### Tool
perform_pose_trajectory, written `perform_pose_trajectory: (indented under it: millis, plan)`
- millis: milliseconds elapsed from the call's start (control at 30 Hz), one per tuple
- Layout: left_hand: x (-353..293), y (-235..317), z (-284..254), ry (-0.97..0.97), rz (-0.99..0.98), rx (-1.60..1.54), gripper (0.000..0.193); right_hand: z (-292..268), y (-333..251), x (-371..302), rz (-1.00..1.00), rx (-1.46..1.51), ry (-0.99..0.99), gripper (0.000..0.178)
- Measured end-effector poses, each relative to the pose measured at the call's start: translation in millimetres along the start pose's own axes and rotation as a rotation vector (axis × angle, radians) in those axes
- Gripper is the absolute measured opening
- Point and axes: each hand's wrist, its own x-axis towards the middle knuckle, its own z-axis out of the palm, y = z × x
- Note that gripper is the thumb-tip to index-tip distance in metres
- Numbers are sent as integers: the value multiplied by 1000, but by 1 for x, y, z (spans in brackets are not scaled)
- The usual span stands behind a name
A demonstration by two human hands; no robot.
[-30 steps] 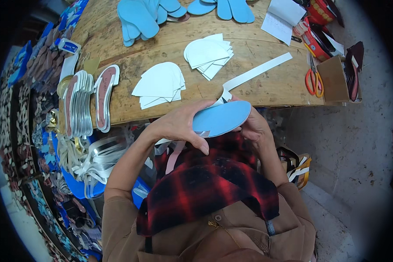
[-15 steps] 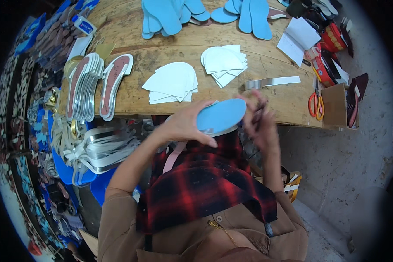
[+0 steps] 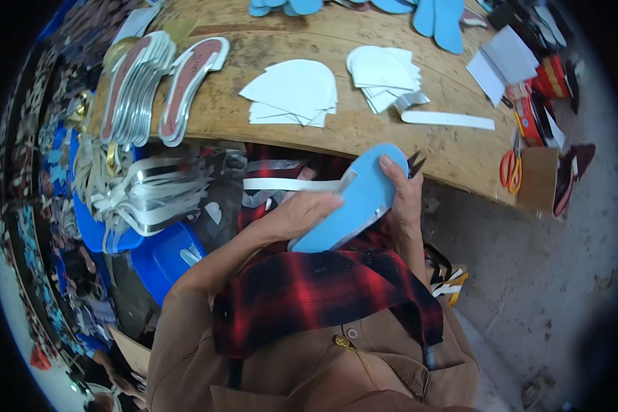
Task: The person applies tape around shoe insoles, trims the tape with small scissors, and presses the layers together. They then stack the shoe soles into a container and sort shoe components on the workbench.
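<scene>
Plainly, the head view has one insole (image 3: 364,196) in the person's grasp, tilted over the lap at the near edge of the desk (image 3: 364,130). The left hand (image 3: 305,213) is closed on its left edge, fingers curled; the right hand (image 3: 406,196) clasps the other edge, thumb flat on top, and two dark pointed blades (image 3: 417,163) jut out beside it. One white strip (image 3: 288,185) runs leftward from near the insole, and another (image 3: 450,121) lies on the desk, its end curled. There are two fanned stacks of white cutouts (image 3: 292,93), round along one side, their sheets too overlapped to count. Two sets of silver-rimmed soles (image 3: 194,86) with dull pink faces stand to the left, one a long row. One pair of orange-handled scissors (image 3: 510,172) sits beside one cardboard box (image 3: 537,180), which has dark pieces at its far side. Of two blue tubs on the left, the lower (image 3: 151,257) contains a few pale scraps; the upper (image 3: 93,230) is heaped with glossy silver and whitish strips (image 3: 151,199). The wood is worn and stained; the apron (image 3: 316,295) is red-and-black plaid cloth.
</scene>
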Motion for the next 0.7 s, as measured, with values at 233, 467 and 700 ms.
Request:
perform_pose_trajectory:
  millis: [233,467,700]
  plan:
    - [30,11,-20,243,303,-27,35,1,24,17,147,107,-163,41]
    - [29,15,-28,783,486,-55,30,40,-16,33,-97,-115,-328,39]
    - [49,40,-62,1184,665,-105,27,101,22,35,-245,-223,-44,28]
